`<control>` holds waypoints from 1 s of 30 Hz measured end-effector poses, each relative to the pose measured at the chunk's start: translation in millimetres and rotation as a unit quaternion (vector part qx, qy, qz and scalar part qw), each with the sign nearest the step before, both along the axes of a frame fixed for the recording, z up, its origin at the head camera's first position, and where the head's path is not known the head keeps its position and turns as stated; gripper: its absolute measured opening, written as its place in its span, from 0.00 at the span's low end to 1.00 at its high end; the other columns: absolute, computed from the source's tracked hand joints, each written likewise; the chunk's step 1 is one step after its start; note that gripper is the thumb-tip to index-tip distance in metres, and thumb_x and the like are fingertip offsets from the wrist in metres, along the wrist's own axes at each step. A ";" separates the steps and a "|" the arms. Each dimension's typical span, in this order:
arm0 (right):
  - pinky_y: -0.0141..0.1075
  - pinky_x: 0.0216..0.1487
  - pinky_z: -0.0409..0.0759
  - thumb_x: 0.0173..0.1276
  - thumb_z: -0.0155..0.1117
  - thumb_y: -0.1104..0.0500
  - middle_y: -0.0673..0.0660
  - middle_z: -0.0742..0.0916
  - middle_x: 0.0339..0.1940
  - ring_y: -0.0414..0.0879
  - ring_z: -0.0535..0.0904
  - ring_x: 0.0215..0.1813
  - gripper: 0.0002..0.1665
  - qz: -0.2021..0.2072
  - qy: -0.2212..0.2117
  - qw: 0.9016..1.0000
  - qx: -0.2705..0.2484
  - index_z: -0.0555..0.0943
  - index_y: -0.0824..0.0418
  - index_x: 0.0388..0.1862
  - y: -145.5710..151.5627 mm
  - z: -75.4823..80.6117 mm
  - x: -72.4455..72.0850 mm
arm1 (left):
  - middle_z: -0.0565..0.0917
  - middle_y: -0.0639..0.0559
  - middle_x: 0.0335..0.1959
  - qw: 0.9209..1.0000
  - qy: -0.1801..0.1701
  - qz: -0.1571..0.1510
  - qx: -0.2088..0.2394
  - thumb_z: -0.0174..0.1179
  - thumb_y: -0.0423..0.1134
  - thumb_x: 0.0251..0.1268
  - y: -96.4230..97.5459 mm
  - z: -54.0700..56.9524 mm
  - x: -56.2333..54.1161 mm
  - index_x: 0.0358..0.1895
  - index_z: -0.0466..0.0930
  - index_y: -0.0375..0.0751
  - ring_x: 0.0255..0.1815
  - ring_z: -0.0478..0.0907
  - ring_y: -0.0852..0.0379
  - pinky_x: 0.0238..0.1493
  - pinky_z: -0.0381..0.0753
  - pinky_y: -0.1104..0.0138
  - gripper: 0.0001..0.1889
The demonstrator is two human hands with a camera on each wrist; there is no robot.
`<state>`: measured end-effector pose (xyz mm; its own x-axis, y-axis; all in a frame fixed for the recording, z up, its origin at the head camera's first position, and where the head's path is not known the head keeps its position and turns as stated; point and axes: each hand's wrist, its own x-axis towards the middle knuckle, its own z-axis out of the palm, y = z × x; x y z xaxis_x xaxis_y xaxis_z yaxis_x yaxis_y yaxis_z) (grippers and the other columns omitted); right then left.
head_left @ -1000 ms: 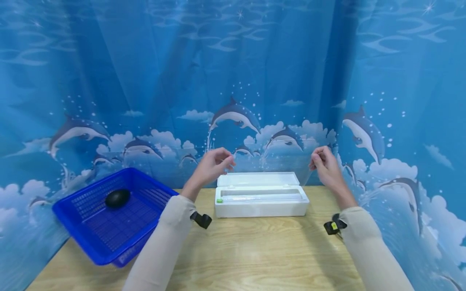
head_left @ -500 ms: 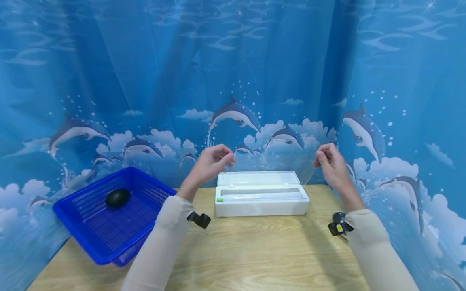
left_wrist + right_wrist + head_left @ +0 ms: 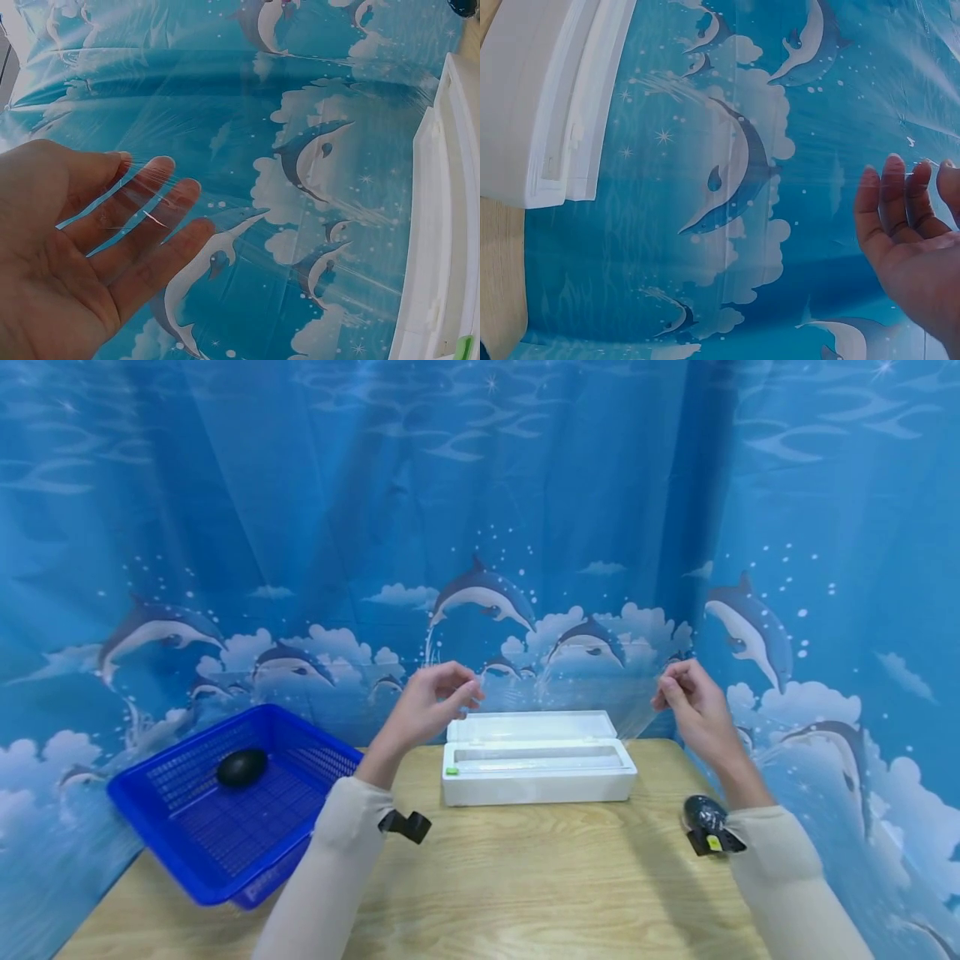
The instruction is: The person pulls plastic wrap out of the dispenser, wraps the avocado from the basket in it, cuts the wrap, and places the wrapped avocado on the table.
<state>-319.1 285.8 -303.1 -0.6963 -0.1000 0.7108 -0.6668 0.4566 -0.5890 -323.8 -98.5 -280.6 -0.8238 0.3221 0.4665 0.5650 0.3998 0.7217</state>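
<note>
A thin sheet of clear cling film (image 3: 636,718) stretches between my two hands, above and behind a white cling film dispenser (image 3: 538,789). My left hand (image 3: 433,703) pinches the film at the left; in the left wrist view, creases run to the thumb and forefinger, and the other fingers (image 3: 169,251) lie behind the film, loosely spread. At the other side my right hand (image 3: 699,708) pinches it between thumb and bent fingers. The dispenser's lid (image 3: 532,727) is up, with a film roll (image 3: 540,763) inside and a green slider (image 3: 452,771) at its left end.
A blue plastic basket (image 3: 217,893) stands on the left of the wooden table (image 3: 525,893), holding a dark oval fruit or vegetable (image 3: 242,767). A shiny, dark rounded thing (image 3: 703,812) lies by my right wrist. A dolphin-print curtain (image 3: 480,485) hangs close behind.
My right hand has moved right, drawing the film's edge along with it. More of the dark rounded thing by my right wrist shows. My left hand has barely moved.
</note>
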 end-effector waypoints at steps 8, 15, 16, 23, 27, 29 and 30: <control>0.21 0.42 0.83 0.84 0.47 0.63 0.50 0.81 0.35 0.36 0.81 0.36 0.12 -0.010 -0.010 1.000 0.010 0.71 0.74 0.50 3.3 1.7 12.0 | 0.88 0.42 0.45 1.000 -0.005 -0.013 0.007 0.56 0.42 0.80 -1.7 0.1 7.9 0.50 0.83 0.43 0.43 0.89 0.49 0.42 0.92 0.58 0.09; 0.21 0.41 0.82 0.83 0.51 0.63 0.51 0.83 0.34 0.37 0.82 0.36 0.08 -0.011 -0.031 0.999 0.034 0.75 0.68 0.48 9.1 -0.3 23.3 | 0.88 0.41 0.45 0.999 -0.010 -0.031 0.007 0.56 0.42 0.80 -4.3 -6.0 16.4 0.49 0.82 0.41 0.43 0.89 0.46 0.44 0.91 0.59 0.10; 0.21 0.41 0.82 0.82 0.51 0.63 0.50 0.83 0.33 0.37 0.82 0.35 0.08 -0.008 -0.031 0.999 0.038 0.75 0.67 0.48 10.3 -1.0 24.8 | 0.88 0.41 0.45 0.999 -0.012 -0.034 0.007 0.55 0.41 0.80 -4.4 -7.5 17.9 0.49 0.82 0.41 0.43 0.89 0.45 0.45 0.91 0.58 0.09; 0.23 0.39 0.82 0.80 0.55 0.66 0.49 0.85 0.32 0.37 0.83 0.34 0.06 0.003 -0.040 0.997 0.069 0.79 0.67 0.47 18.0 -10.3 35.2 | 0.89 0.43 0.44 0.998 -0.034 -0.053 -0.007 0.56 0.40 0.80 -3.2 -23.6 24.0 0.49 0.83 0.41 0.44 0.89 0.44 0.48 0.91 0.59 0.08; 0.26 0.39 0.84 0.81 0.54 0.64 0.52 0.86 0.32 0.39 0.84 0.34 0.07 0.025 -0.080 0.992 0.091 0.79 0.65 0.47 23.6 -18.7 39.1 | 0.89 0.43 0.43 0.995 -0.044 -0.091 -0.016 0.56 0.39 0.80 -3.1 -34.3 25.5 0.49 0.83 0.41 0.41 0.89 0.52 0.46 0.91 0.61 0.08; 0.28 0.40 0.86 0.81 0.53 0.65 0.54 0.87 0.33 0.40 0.85 0.34 0.07 0.059 -0.104 0.988 0.102 0.79 0.65 0.47 26.1 -23.8 40.0 | 0.89 0.44 0.43 0.991 -0.057 -0.122 -0.026 0.56 0.40 0.80 -3.2 -39.5 26.1 0.48 0.83 0.41 0.41 0.88 0.55 0.47 0.91 0.59 0.08; 0.29 0.40 0.86 0.81 0.53 0.66 0.55 0.87 0.34 0.40 0.85 0.35 0.07 0.080 -0.115 0.984 0.108 0.79 0.65 0.46 26.9 -26.3 40.1 | 0.89 0.44 0.43 0.987 -0.064 -0.141 -0.034 0.56 0.40 0.80 -3.5 -42.4 26.3 0.48 0.83 0.41 0.41 0.88 0.56 0.47 0.91 0.58 0.08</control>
<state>-279.0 312.6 -329.4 -0.7993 -0.3530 0.4863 -0.6008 0.4876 -0.6335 -297.5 -102.0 -322.9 -0.7477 0.5743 0.3333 0.5660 0.2889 0.7721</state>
